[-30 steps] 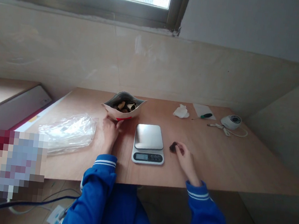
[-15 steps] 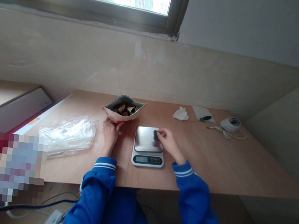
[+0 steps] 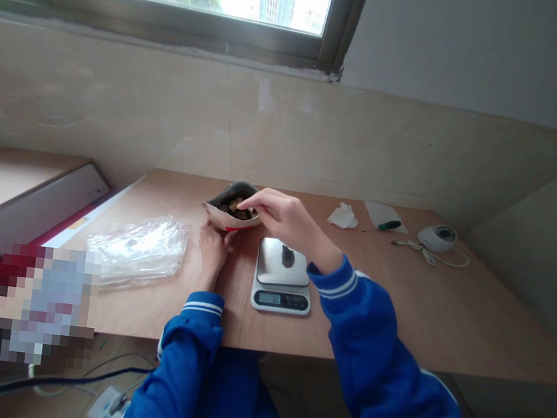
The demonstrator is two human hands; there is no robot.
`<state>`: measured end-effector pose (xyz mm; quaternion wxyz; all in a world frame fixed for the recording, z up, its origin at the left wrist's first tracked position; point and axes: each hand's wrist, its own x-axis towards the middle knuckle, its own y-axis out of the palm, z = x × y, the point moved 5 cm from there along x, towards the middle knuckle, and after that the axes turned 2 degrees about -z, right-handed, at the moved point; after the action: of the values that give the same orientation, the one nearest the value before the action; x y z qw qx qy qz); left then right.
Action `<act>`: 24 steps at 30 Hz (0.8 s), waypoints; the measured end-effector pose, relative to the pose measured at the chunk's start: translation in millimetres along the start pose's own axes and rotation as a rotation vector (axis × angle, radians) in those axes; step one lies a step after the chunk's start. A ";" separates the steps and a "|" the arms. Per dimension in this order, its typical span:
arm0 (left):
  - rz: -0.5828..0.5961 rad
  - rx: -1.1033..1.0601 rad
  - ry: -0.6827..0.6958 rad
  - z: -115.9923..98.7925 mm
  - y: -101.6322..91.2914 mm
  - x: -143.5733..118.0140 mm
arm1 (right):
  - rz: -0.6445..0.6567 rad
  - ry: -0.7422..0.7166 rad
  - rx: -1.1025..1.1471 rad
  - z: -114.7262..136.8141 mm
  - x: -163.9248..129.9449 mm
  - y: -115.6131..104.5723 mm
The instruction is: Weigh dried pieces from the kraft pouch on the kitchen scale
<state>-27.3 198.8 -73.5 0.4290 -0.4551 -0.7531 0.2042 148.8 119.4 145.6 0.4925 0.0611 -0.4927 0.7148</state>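
The open pouch stands on the table just behind and left of the scale. The right hand reaches over the scale, its fingers drawn narrow at the pouch's mouth, touching the pieces inside; whether they hold one I cannot tell. The left hand steadies the pouch's near side. One dark piece lies on the scale's plate.

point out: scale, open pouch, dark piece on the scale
kitchen scale [image 3: 280,299], head view, front panel by the display
open pouch [image 3: 218,213], head view, front wall
dark piece [image 3: 287,257], head view, its middle
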 end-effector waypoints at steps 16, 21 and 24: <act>-0.016 0.059 -0.073 0.5 1.2 0.2 | 0.649 0.230 -0.764 -20.6 57.5 65.6; -0.054 -0.008 -0.076 5.3 5.6 0.1 | 0.573 0.010 -0.830 -13.3 51.3 79.0; -0.045 0.015 -0.035 5.2 8.4 -1.4 | 0.585 0.014 -0.835 -8.8 46.1 73.4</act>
<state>-27.1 202.2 -82.9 0.4238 -0.4312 -0.7689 0.2081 72.8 153.6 120.2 0.2576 -0.2863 -0.7294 0.5654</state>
